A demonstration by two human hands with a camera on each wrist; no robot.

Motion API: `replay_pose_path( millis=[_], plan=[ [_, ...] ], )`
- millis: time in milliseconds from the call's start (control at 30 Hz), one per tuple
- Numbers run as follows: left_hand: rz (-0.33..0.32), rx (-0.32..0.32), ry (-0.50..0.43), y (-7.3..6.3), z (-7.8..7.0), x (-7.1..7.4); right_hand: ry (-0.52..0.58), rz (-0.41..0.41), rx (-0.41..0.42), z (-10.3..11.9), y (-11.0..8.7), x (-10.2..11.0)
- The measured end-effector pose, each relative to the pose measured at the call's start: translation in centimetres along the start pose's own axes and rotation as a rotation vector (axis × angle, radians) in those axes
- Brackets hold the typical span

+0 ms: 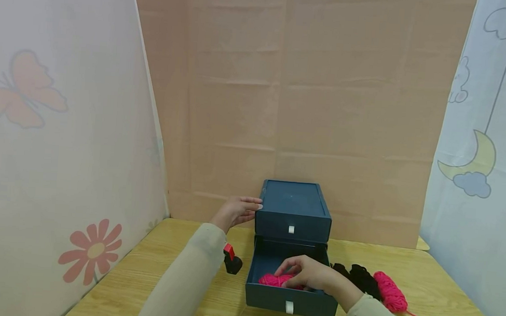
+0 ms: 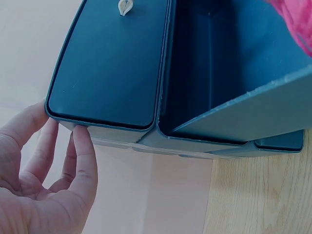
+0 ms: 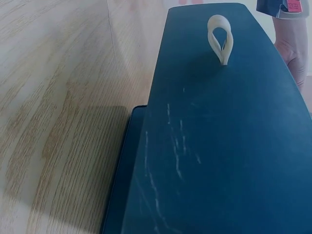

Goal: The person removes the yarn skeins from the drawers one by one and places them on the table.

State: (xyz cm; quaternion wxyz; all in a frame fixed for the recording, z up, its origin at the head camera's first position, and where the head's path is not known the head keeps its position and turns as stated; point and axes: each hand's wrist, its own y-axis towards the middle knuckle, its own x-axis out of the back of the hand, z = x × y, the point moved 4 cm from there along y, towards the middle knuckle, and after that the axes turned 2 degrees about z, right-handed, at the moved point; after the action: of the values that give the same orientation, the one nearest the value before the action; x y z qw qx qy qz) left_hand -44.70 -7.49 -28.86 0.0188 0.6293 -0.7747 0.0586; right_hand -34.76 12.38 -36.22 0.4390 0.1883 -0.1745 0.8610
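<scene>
A dark blue drawer cabinet (image 1: 296,199) stands on the table with one drawer (image 1: 266,295) pulled out below its shut top drawer. My left hand (image 1: 242,211) rests its fairly straight fingertips against the cabinet's left side, near the top front corner in the left wrist view. Inside the pulled-out drawer, my right hand (image 1: 311,273) has curled fingers and thumb on a pink yarn skein (image 1: 270,280), partly hidden by the hand. The right wrist view shows the drawer's scratched front (image 3: 219,126) with its white loop pull (image 3: 222,41), but not the right hand.
Right of the drawer lie black yarn skeins (image 1: 364,282) and another pink skein (image 1: 390,293) with a loose end. A lower closed drawer (image 2: 280,141) shows beneath the open one. A brown panel (image 1: 234,103) stands behind the cabinet.
</scene>
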Motion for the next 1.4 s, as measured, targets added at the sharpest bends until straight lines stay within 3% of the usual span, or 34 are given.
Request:
replay_pose_path(
  millis=[233, 533, 833, 1133, 1400],
  plan=[
    [-0.003, 0.003, -0.001, 0.0, 0.0, 0.0, -0.011, 0.017, -0.007, 0.0, -0.1, 0.1],
    [-0.005, 0.009, -0.004, 0.0, 0.1, -0.1, 0.010, -0.070, -0.013, 0.6, -0.6, 0.8],
    [0.003, 0.002, 0.001, -0.2, 0.0, -0.1, 0.151, -0.156, 0.114, 2.7, -1.9, 3.4],
    [0.005, 0.001, -0.004, 0.0, -0.1, 0.0, 0.251, -0.346, 0.202, 4.5, -4.5, 7.1],
    [0.013, 0.003, -0.006, 0.0, -0.2, -0.1, 0.468, -0.559, 0.254, 4.3, -7.1, 10.7]
  ],
)
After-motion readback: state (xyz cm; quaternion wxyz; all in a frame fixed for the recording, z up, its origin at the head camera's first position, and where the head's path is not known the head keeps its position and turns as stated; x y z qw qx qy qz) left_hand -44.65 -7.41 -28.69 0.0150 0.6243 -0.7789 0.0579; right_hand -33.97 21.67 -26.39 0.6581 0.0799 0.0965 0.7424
